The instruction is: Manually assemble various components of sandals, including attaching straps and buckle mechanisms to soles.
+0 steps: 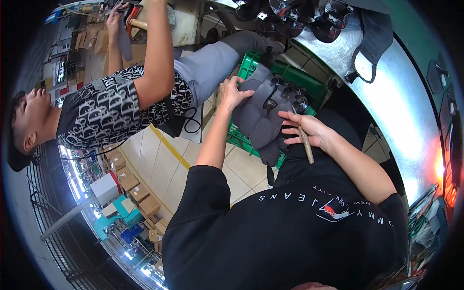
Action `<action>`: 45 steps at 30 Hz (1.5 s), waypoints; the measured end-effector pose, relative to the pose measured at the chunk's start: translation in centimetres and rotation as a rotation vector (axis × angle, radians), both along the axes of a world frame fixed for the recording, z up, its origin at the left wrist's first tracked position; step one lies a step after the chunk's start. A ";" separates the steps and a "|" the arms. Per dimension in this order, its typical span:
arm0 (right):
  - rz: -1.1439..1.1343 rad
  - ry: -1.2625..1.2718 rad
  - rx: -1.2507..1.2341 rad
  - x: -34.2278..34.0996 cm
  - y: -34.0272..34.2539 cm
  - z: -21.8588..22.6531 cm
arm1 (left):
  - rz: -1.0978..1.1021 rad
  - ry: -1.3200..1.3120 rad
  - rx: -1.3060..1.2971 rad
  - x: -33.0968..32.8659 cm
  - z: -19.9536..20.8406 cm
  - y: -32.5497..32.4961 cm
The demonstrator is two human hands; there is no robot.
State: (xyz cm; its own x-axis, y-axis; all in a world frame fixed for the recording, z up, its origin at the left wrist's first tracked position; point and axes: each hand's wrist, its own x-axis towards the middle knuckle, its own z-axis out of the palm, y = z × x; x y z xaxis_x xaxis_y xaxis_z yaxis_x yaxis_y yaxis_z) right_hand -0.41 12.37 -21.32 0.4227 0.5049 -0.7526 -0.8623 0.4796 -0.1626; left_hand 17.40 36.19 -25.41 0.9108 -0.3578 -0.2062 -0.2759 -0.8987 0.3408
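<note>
I look down on a green plastic crate (302,78) above a floor of pale square tiles (150,153), where a yellow line runs left of the crate. Right of the crate curves a shiny metal worktable (384,113), with glossy dark curved pieces (333,29) and a matte dark-grey cup-shaped piece (374,43) on it. Brown cardboard boxes (140,192) are stacked well left of the crate. Also on that side, a co-worker in a black-and-white patterned shirt (99,111) has a leg stretched close to the crate's far edge.

Rounded dark-grey pads (263,133) heap over the crate's near side, hiding much of its inside from me. My left hand (233,95) rests on them at the crate's left, thumb spread; I cannot tell whether it pinches one. My right hand (309,129), near the crate's right side, loosely grips a slim brass-coloured rod-shaped tool (307,149), fingers extended.
</note>
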 end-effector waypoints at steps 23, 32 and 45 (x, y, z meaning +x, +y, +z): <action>0.282 -0.118 -0.078 0.3 -0.9 -1.0 | 0.051 0.263 -0.279 -5.4 1.9 3.4; 0.221 -0.107 -0.045 0.6 -1.1 -2.0 | 0.257 0.777 -0.110 -2.0 3.9 1.5; 0.204 -0.123 -0.031 0.7 -1.3 -2.4 | 0.552 1.365 -0.472 -7.5 3.4 5.5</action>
